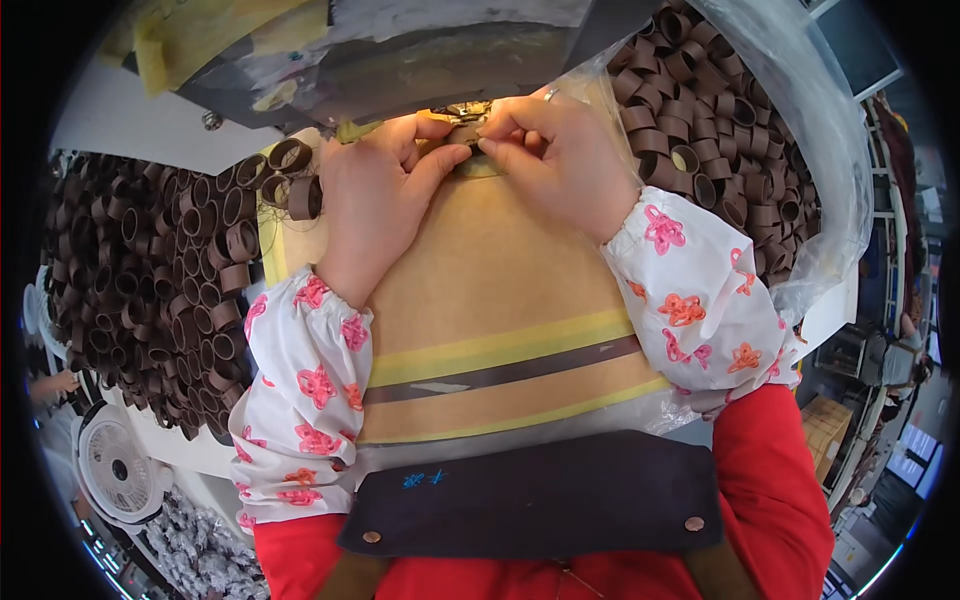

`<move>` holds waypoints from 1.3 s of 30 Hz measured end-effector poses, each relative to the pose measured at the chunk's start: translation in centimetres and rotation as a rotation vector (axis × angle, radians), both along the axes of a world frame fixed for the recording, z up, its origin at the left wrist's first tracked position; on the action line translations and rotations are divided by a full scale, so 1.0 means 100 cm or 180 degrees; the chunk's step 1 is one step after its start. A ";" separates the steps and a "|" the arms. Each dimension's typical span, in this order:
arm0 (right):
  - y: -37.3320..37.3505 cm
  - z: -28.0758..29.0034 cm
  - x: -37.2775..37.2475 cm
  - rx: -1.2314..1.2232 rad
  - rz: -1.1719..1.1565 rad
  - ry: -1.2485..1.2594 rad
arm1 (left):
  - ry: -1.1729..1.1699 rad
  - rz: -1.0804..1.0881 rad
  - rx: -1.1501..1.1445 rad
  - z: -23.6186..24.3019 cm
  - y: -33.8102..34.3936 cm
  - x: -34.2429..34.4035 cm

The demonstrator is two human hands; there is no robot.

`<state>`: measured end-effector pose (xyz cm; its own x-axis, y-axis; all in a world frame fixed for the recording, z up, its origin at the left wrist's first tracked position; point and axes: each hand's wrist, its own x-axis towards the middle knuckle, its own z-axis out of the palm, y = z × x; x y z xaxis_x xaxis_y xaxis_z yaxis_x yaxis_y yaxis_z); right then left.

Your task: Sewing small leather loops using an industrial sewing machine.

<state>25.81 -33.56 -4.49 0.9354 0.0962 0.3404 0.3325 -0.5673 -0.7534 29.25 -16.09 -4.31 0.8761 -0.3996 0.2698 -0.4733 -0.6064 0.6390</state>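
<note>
Under the grey machine head (440,60), a small brown band piece (466,134) sits in the lit gap by the metal machine parts (470,112). My left hand (375,195) pinches it from the left, thumb and index finger closed together at its edge. From the other side my right hand (565,150) pinches it too, fingers curled and a ring on one of them. Fingertips and machine parts partly hide the piece, so its full shape does not show. Both wrists rest over a tan, paper-covered work surface (490,270) edged with yellow tape.
A large heap of brown rings (150,260) lies at the left, with a few loose rings (290,170) near my left wrist. More brown rings (690,110) fill a clear plastic bag (835,170) at the right. A white fan (120,468) stands at the lower left.
</note>
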 end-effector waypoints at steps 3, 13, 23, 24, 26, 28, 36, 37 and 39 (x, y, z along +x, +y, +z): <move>-0.004 -0.001 0.005 -0.0102 -0.0111 -0.0028 | 0.0167 0.0138 -0.0085 -0.004 -0.006 0.006; -0.002 -0.003 0.010 -0.0456 -0.0024 -0.0452 | 0.0448 0.0085 -0.0226 -0.011 -0.002 0.012; -0.003 0.001 0.008 -0.0530 -0.0037 -0.0371 | 0.0490 0.0130 -0.0125 -0.013 -0.003 0.013; -0.004 0.000 0.008 -0.0513 -0.0034 -0.0433 | 0.0462 0.0147 -0.0046 -0.013 -0.004 0.013; -0.003 0.000 0.007 -0.0524 -0.0035 -0.0468 | 0.0415 0.0186 0.0043 -0.013 -0.003 0.014; -0.002 0.004 0.007 -0.0579 -0.0038 -0.0413 | 0.0377 0.0231 0.0066 -0.014 -0.002 0.014; -0.003 0.000 0.008 -0.0691 -0.0181 -0.0423 | 0.0204 0.0033 -0.0116 -0.009 -0.005 0.013; -0.002 0.002 0.008 -0.0774 -0.0187 -0.0356 | 0.0160 0.0001 -0.0139 -0.010 -0.004 0.014; -0.003 0.000 0.009 -0.0860 -0.0178 -0.0348 | 0.0225 0.0016 -0.0087 -0.012 -0.004 0.015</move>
